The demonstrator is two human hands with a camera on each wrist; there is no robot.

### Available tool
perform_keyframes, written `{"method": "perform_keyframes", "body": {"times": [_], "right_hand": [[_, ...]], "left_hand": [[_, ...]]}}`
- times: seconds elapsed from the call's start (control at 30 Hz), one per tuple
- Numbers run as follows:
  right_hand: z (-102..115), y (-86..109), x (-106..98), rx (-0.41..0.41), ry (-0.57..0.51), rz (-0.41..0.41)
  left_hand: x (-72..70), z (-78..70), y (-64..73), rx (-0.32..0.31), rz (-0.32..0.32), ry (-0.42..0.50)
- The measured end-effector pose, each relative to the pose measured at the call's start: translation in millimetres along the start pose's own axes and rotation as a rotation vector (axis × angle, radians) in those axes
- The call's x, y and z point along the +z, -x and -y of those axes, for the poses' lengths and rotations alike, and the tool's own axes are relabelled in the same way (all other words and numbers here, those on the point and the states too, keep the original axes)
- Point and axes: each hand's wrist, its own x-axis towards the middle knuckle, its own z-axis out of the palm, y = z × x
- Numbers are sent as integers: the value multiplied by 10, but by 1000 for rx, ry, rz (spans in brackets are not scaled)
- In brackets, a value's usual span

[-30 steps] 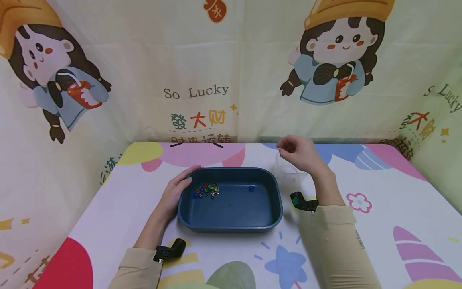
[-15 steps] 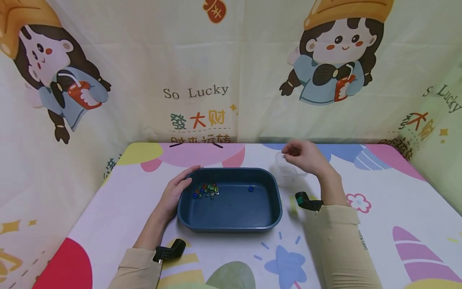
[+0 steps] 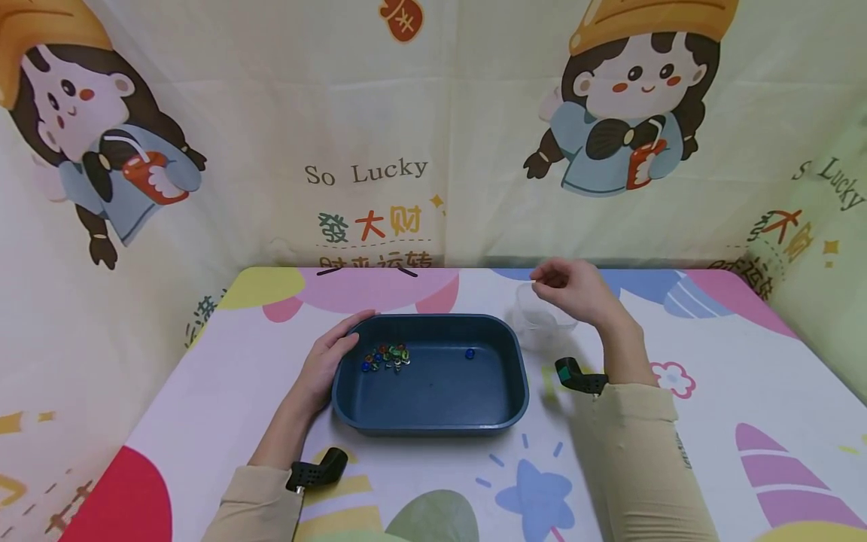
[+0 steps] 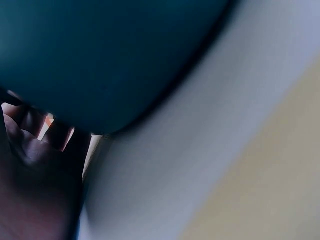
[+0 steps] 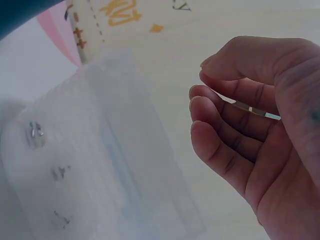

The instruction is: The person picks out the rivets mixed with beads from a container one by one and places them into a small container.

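Observation:
My left hand (image 3: 323,369) grips the left end of a dark blue rectangular tray (image 3: 433,429), thumb at the rim and fingers along the outer wall. In the tray's left part lies a cluster of coloured glass marbles (image 3: 384,352) with small silvery pieces (image 3: 396,366) among them. A lone blue marble (image 3: 470,353) sits towards the right. Above a clear plastic box (image 3: 542,322) hovers my right hand (image 3: 576,292), fingers curled and thumb meeting the index fingertip. Nothing shows between them in the right wrist view. Several small metal pieces (image 5: 35,132), blurred, lie inside the box.
The tray and box stand on a patterned tablecloth (image 3: 433,482). A printed curtain (image 3: 474,150) hangs right behind the table's back edge and along both sides. Each wrist wears a black camera, the right camera (image 3: 579,376) being near the tray's right end.
My right hand has moved slightly right and down over the clear box, then a little up again. More of the box shows now. The left hand and tray have stayed put.

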Motion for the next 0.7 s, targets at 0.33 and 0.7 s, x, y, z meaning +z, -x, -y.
{"method": "perform_keyframes", "body": {"times": [0.33, 0.7], "right_hand": [[194, -5, 30, -62, -31, -53], [485, -39, 159, -177, -65, -38]], "left_hand": [[-5, -1, -4, -2, 6, 13], [8, 13, -12, -2, 5, 7]]}}
